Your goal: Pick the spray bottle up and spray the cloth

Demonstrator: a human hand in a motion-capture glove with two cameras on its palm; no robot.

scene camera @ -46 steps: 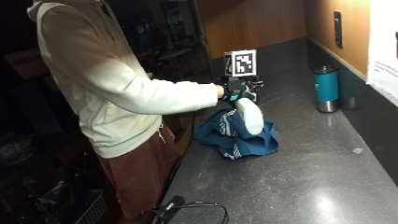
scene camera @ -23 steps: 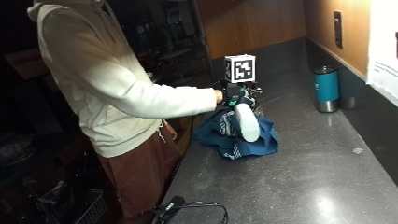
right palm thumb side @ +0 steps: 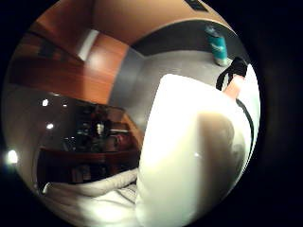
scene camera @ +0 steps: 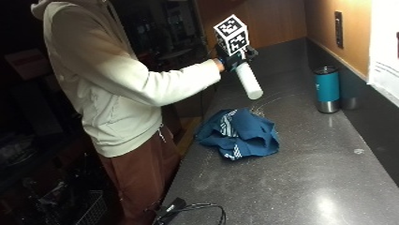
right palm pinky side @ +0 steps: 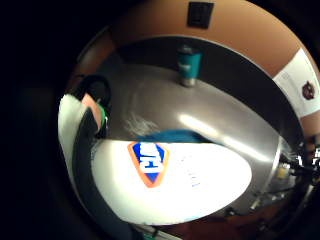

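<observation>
While gripped by the gloved right hand (scene camera: 229, 55), spray bottle (scene camera: 248, 82) tilted, base toward cloth (scene camera: 240, 133).

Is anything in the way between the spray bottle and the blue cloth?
Nothing visible is. The gloved right hand holds the white spray bottle in the air, tilted, above the blue cloth on the counter. Only open air lies between them.

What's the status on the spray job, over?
Gloved right hand grips the spray bottle, lifted clear above the counter. Blue cloth lies crumpled below. Teal tumbler stands aside; nothing in the way.
</observation>
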